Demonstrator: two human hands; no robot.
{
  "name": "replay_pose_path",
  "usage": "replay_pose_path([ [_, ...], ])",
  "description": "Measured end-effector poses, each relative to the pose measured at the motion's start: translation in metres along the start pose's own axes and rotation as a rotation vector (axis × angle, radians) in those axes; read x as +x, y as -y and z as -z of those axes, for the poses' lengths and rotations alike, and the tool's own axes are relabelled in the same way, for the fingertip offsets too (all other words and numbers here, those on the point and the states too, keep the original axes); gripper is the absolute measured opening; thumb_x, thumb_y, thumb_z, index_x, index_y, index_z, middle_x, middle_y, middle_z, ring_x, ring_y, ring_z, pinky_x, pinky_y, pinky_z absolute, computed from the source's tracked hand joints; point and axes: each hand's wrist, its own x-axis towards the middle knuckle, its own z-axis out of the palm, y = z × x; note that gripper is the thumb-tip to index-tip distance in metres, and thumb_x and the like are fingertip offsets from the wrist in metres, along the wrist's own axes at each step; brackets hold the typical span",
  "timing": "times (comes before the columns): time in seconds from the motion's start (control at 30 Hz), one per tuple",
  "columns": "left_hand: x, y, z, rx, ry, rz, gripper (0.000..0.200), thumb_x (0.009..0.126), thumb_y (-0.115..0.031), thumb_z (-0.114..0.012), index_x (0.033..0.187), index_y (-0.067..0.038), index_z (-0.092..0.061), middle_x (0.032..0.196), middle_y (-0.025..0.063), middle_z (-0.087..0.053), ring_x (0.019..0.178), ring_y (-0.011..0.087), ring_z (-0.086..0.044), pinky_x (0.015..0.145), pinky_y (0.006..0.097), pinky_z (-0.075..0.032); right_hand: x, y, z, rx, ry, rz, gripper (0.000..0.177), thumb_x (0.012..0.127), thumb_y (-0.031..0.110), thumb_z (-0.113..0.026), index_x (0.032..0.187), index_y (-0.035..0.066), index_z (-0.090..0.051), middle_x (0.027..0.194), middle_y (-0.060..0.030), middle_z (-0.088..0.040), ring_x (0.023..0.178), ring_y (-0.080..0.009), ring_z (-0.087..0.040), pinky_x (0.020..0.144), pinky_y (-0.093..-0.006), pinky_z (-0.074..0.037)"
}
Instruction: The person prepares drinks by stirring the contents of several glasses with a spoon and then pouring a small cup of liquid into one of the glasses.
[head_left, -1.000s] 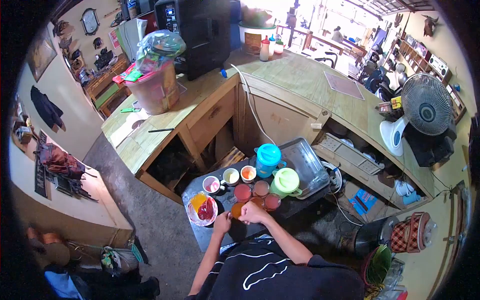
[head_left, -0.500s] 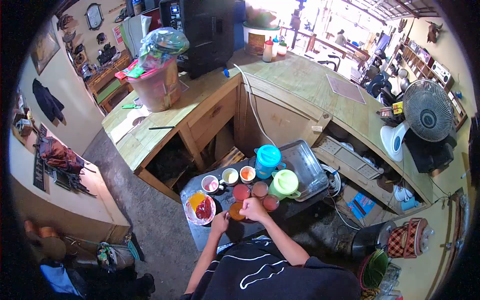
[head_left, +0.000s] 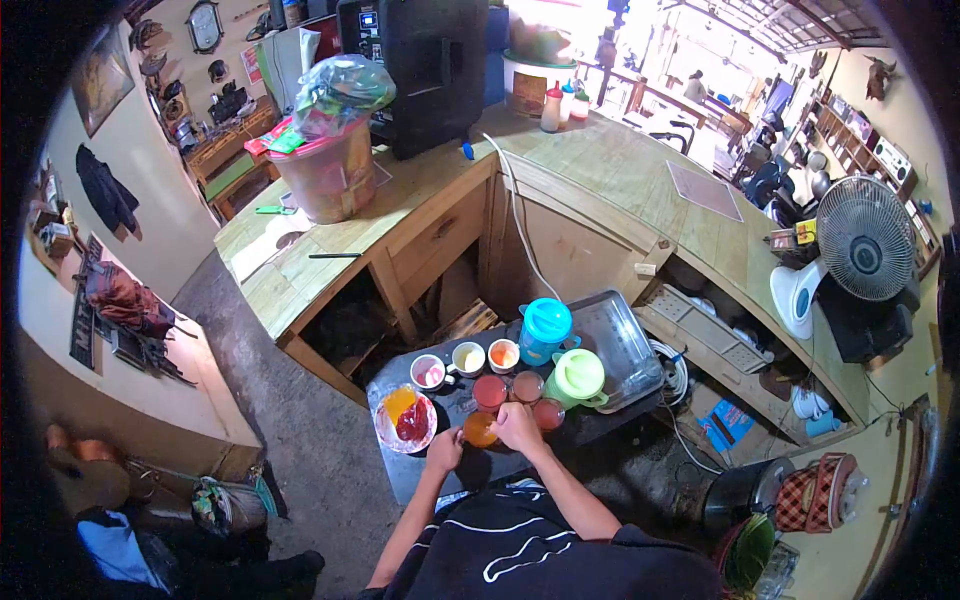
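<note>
A glass of orange drink [head_left: 478,432] stands near the front of a dark table [head_left: 405,480]. My left hand [head_left: 445,450] is closed at its left side, apparently gripping it. Over the glass's right rim, my right hand [head_left: 516,427] is closed; whatever its fingers hold is hidden. Just behind are a glass of red drink [head_left: 489,392], a brownish-pink one [head_left: 526,386] and a pinkish-red one [head_left: 548,414]. Left of my hands sits a plate [head_left: 382,432] with yellow and red jelly-like pieces [head_left: 408,415]. White cups with pink [head_left: 428,372], pale yellow [head_left: 467,357] and orange [head_left: 503,354] contents line the back.
A blue lidded pitcher [head_left: 546,325], a light green lidded pitcher [head_left: 579,376] and a metal tray [head_left: 625,345] stand at the table's right. Beyond is a wooden counter [head_left: 610,165] with a pink bucket [head_left: 325,180]. A fan [head_left: 865,240] stands at right.
The view has shifted slightly, so everything sits a little lower and further right. Both hands stay at the orange drink, the right one still over it.
</note>
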Motion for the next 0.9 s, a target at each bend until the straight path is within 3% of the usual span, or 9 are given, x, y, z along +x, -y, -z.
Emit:
replay_pose_path([
  [0.07,0.001,0.002,-0.001,-0.015,0.008,-0.002,0.023,0.091,-0.023,-0.046,0.087,-0.004,-0.058,0.08,0.0236,-0.06,0.082,0.0438,-0.058,0.067,0.0505,-0.043,0.001,0.002,0.005,-0.153,-0.018,0.085,0.022,0.066,0.009,-0.072,0.056,0.001,-0.055,0.055,-0.0137,-0.06,0.046,-0.0188,-0.061,0.047,-0.0335,-0.048],
  [0.2,0.002,0.004,-0.001,-0.02,0.021,0.002,0.022,0.091,-0.022,-0.046,0.088,-0.005,-0.059,0.08,0.0233,-0.061,0.081,0.0434,-0.058,0.067,0.0502,-0.043,-0.005,0.017,0.012,0.192,0.534,-0.171,0.02,0.069,0.008,-0.069,0.056,0.002,-0.054,0.054,-0.0101,-0.06,0.046,-0.0151,-0.06,0.044,-0.0298,-0.046],
  [0.33,0.0,0.0,0.002,-0.007,0.023,0.002,0.022,0.091,-0.021,-0.045,0.089,-0.005,-0.059,0.081,0.023,-0.061,0.082,0.0432,-0.058,0.067,0.05,-0.044,0.0,0.01,-0.001,0.481,0.269,-0.184,0.02,0.071,0.008,-0.068,0.059,0.002,-0.054,0.053,-0.0073,-0.059,0.047,-0.0131,-0.06,0.043,-0.0282,-0.046],
  [0.47,-0.001,-0.001,0.001,-0.003,0.015,-0.011,0.022,0.091,-0.021,-0.046,0.09,-0.005,-0.06,0.082,0.0228,-0.062,0.082,0.0426,-0.059,0.068,0.0492,-0.044,0.002,0.006,0.008,-0.177,-0.094,0.098,0.019,0.072,0.006,-0.067,0.06,0.002,-0.054,0.054,-0.0073,-0.06,0.046,-0.0141,-0.06,0.045,-0.03,-0.047],
  [0.57,0.002,0.002,0.0,-0.01,0.012,-0.013,0.022,0.091,-0.021,-0.046,0.092,-0.005,-0.061,0.083,0.023,-0.062,0.083,0.0424,-0.059,0.068,0.0488,-0.045,-0.003,0.003,0.006,-0.212,0.106,0.095,0.019,0.073,0.008,-0.068,0.06,0.001,-0.055,0.054,-0.008,-0.06,0.046,-0.0148,-0.06,0.046,-0.031,-0.047],
  [0.7,0.0,-0.004,0.004,-0.012,0.039,0.034,0.022,0.09,-0.021,-0.046,0.093,-0.005,-0.062,0.083,0.0234,-0.062,0.082,0.043,-0.059,0.069,0.0491,-0.045,-0.003,0.007,0.001,0.389,0.468,-0.114,0.023,0.072,0.012,-0.071,0.061,0.0,-0.055,0.053,-0.0102,-0.06,0.046,-0.0149,-0.06,0.045,-0.0315,-0.046],
  [0.83,0.001,-0.001,0.002,-0.012,0.036,0.025,0.022,0.089,-0.021,-0.048,0.095,-0.007,-0.063,0.084,0.0236,-0.062,0.083,0.0431,-0.059,0.071,0.049,-0.046,0.003,0.008,0.001,-0.042,-0.107,0.083,0.021,0.07,0.014,-0.072,0.061,0.003,-0.057,0.053,-0.0096,-0.06,0.047,-0.0191,-0.061,0.049,-0.0343,-0.048],
  [0.9,0.001,0.001,0.001,-0.036,0.037,0.01,0.022,0.089,-0.021,-0.047,0.096,-0.007,-0.063,0.085,0.0238,-0.062,0.084,0.043,-0.059,0.071,0.049,-0.046,0.004,0.01,0.006,-0.205,-0.021,-0.001,0.02,0.068,0.017,-0.071,0.063,0.002,-0.06,0.061,-0.0151,-0.062,0.059,-0.0268,-0.064,0.056,-0.0394,-0.05],
])
